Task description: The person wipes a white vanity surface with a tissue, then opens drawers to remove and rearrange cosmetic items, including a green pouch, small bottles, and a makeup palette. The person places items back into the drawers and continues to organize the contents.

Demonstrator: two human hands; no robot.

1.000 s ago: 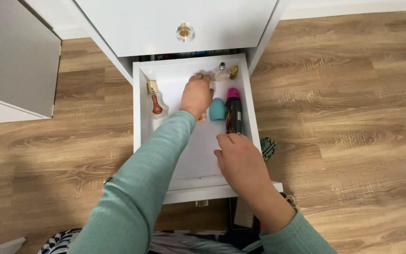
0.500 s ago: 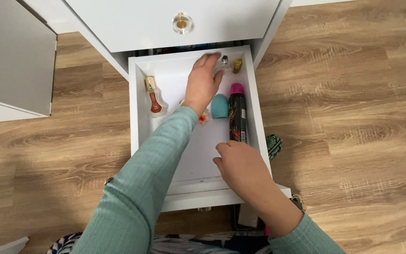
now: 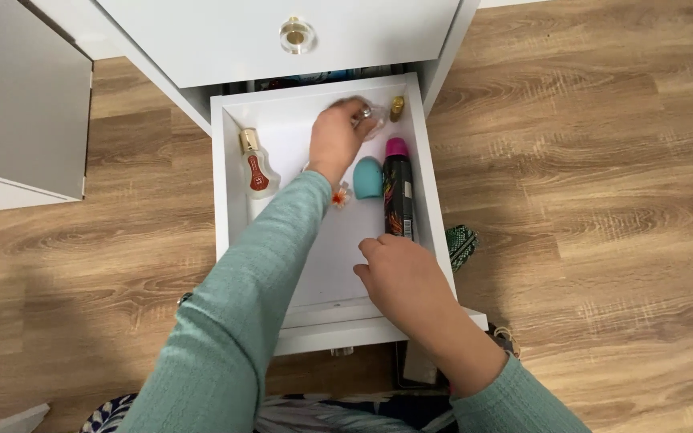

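Observation:
An open white drawer point(image 3: 220, 184) lies below me. My left hand point(image 3: 332, 140) reaches to its far end, fingers curled around a small clear glass bottle point(image 3: 367, 119). Just right of it stands a small gold bottle point(image 3: 396, 107). A teal egg-shaped item point(image 3: 368, 178) and a black spray can with a pink cap point(image 3: 397, 188) lie along the right side. My right hand point(image 3: 399, 277) rests on the drawer floor at the can's near end, fingers loosely bent and touching it. A clear perfume bottle with a gold cap and red label point(image 3: 255, 167) lies at the left wall.
A tiny orange flower-shaped piece point(image 3: 338, 196) lies by my left wrist. A shut drawer front with a round knob point(image 3: 296, 34) overhangs the far end. A grey cabinet point(image 3: 26, 88) stands at left on the wooden floor point(image 3: 603, 200). A green patterned thing point(image 3: 460, 244) sits beside the drawer.
My left hand spread over the far end of the drawer, then curled around the small clear bottle. My right hand stayed at the can's near end. The view shifted slightly.

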